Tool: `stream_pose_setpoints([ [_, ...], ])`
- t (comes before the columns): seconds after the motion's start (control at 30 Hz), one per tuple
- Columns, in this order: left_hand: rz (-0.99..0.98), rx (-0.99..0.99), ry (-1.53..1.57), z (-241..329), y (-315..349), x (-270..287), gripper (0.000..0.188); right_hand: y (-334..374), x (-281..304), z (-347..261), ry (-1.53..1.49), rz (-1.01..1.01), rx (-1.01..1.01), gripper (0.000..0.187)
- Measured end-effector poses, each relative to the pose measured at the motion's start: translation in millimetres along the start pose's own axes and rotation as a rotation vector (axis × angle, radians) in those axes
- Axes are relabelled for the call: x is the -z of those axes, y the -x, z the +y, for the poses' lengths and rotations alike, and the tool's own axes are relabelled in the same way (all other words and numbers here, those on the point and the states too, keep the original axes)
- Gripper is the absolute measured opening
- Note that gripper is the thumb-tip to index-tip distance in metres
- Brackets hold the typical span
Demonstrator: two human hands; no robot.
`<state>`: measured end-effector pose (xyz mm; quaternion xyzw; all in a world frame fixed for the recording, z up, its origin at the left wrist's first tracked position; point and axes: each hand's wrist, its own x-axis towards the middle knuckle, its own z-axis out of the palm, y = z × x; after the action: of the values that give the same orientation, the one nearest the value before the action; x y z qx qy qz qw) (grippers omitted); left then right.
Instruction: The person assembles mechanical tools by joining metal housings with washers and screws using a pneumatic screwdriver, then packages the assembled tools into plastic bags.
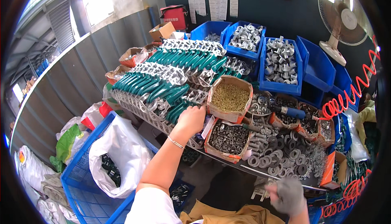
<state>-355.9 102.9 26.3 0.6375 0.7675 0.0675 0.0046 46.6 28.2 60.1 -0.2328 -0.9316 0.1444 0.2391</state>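
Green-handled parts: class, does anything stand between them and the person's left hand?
Nothing visible does: the left hand is at the near right end of the green-handled parts. Whether it touches them is unclear.

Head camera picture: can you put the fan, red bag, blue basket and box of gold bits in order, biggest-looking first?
1. Blue basket
2. Fan
3. Box of gold bits
4. Red bag

The basket is nearer the camera than the fan, which may make it look bigger.
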Motion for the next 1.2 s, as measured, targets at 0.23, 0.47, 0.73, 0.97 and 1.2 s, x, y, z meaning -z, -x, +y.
stream_pose_setpoints([
  [0.23, -0.005, -0.165, -0.03, -7, -3, 2, 0.054, -181, -59, 44, 0.36, 0.092, -0.095, 0.036],
  [0.47, 0.073, -0.267, 0.004, -3, 14, 11, 0.046, -209, -86, 91, 0.189, 0.185, -0.122, 0.026],
  [0.73, 0.252, -0.302, 0.009, -13, 17, -11, 0.039, -205, -97, 114, 0.119, 0.357, -0.168, 0.035],
  [0.97, 0.227, -0.272, 0.102, -9, 12, -14, 0.052, -201, -104, 128, -0.069, 0.404, -0.213, 0.031],
  [1.2, 0.114, -0.082, 0.609, -34, -14, 34, 0.049, -209, -108, 142, -0.014, 0.521, -0.192, 0.03],
])
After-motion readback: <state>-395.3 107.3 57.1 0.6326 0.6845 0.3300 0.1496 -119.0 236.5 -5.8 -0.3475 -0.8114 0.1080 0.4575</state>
